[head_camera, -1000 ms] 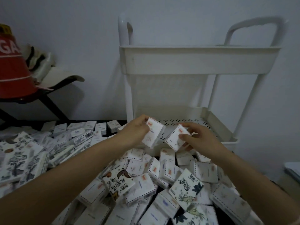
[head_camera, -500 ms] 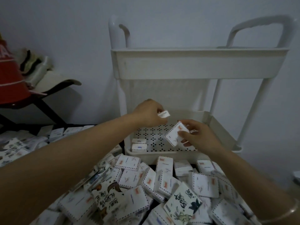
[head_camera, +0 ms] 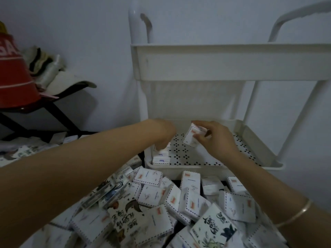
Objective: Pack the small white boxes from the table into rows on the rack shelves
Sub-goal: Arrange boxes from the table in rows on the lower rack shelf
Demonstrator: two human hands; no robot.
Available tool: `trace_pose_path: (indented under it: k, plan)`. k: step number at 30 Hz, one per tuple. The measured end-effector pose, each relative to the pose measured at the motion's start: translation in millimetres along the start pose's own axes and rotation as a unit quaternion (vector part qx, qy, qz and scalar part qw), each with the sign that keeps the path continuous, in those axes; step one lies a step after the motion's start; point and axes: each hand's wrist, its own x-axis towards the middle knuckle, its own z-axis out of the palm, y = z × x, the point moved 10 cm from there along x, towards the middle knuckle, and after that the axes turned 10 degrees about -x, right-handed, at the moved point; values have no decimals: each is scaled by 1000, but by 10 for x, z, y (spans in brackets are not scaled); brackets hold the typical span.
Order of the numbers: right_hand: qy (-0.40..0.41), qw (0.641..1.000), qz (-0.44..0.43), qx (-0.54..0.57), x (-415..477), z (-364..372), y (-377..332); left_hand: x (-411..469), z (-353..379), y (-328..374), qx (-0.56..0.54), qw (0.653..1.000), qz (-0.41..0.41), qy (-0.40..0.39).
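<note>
Reaches with the left hand (head_camera: 165, 136) down into the near-left corner of the lower shelf (head_camera: 197, 169), fingertips on top of the short row of boxes (head_camera: 161, 158) standing there; cannot tell whether gripping or only touching. Pinches a small white box (head_camera: 191, 136) in the right hand (head_camera: 217, 140), tilted, above the shelf's middle and clear of its floor. Just in front of the shelf, a heap of loose boxes (head_camera: 193, 199).

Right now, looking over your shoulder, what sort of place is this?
Probably a spare room at home used for packing, rather than a shop or warehouse: a loose heap of small boxes, a white plastic rack against a bare wall, and a red bucket off to the left.
</note>
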Motion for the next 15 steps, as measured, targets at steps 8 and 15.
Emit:
trace_pose_path:
  k: [8,15]
  plan:
    - [-54,998,13,-29,292,418,-360,-4,90,28,48,998,-21,-33]
    - [-187,980,16,69,278,857,-514,-126,19,168,83,996,18,41]
